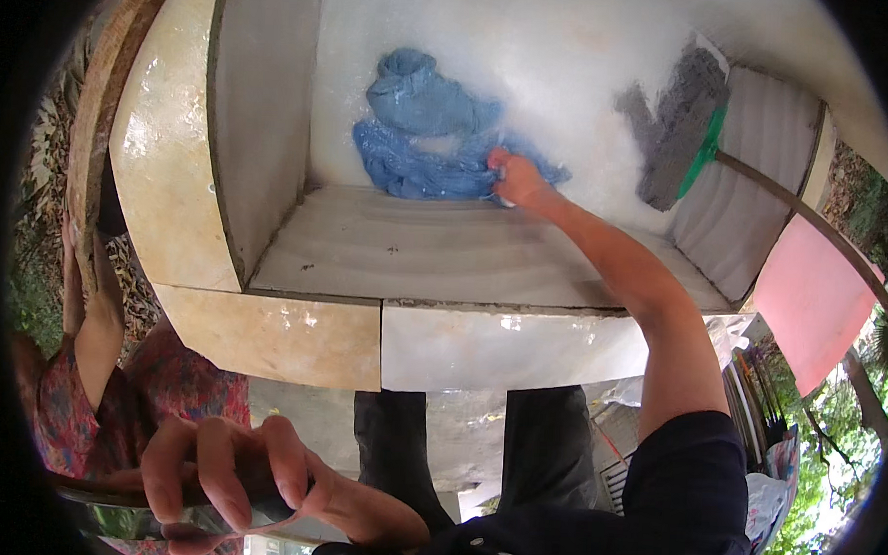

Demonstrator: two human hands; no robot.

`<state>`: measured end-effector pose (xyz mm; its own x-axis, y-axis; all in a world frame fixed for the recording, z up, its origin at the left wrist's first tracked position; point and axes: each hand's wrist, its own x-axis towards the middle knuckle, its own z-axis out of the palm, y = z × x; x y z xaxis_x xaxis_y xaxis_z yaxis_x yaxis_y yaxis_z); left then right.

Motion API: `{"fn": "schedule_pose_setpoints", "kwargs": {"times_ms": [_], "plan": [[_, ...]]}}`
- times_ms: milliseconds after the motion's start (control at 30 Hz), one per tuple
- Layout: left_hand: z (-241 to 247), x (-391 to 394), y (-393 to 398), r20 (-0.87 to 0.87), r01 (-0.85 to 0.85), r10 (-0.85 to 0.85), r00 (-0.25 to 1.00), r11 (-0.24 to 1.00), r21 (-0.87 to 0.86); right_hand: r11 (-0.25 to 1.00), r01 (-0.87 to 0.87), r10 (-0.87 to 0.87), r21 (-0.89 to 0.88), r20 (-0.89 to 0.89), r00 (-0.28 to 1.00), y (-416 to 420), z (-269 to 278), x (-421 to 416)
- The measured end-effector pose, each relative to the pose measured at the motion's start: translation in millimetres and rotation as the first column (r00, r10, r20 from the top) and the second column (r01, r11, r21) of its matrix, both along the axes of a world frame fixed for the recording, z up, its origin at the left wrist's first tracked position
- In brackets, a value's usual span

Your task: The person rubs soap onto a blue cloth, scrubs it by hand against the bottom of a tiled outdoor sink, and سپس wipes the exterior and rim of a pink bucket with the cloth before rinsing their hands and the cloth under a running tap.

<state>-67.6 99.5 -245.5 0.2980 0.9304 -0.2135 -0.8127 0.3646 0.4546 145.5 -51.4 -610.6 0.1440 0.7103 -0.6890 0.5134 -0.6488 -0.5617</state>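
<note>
My right hand [519, 181] reaches into a stone-lined basin [459, 256] and grips the right part of a wet blue cloth [418, 166] on the basin's floor. A duller blue-grey bundled cloth [428, 101] lies against it, farther in. Low at the left, my left hand [235, 472] is raised near the camera, its fingers curled around the edge of a dark, glossy object [124, 497] that I cannot identify. Its far end is cut off by the picture's rim.
A broom with grey bristles [680, 124] and a green head leans in the basin's right side, its handle [791, 198] crossing the rim. Another person in a patterned red garment [184, 371] is at the left, by a curved wooden pole [90, 126]. A pink sheet [814, 298] hangs at right.
</note>
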Motion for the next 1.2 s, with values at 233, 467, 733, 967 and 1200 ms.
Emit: {"fn": "schedule_pose_setpoints", "kwargs": {"times_ms": [233,467,733,967,1200], "plan": [[-6,-10,1,-0.023,-0.028,0.028,0.999,1.0,0.01,0.679,0.43,-0.37,0.595,-0.228,0.901,130,57,-5],[-2,-10,8,-0.072,-0.001,0.003,0.997,1.0,0.025,0.727,-0.498,0.113,0.472,0.634,0.765,167,11,-56],[-1,-12,5,0.009,0.02,-0.02,1.0,0.999,0.037,0.835,0.541,-0.542,0.096,-0.018,0.84,200,4,-20],[-2,-17,-1,0.01,0.008,-0.007,1.0,1.0,-0.019,0.504,-0.509,0.237,0.697,0.455,0.858,125,0,-102],[6,-20,4,-0.036,0.045,-0.044,0.998,0.999,0.03,0.764,-0.337,0.213,0.55,0.278,0.937,171,-11,-95]]}}
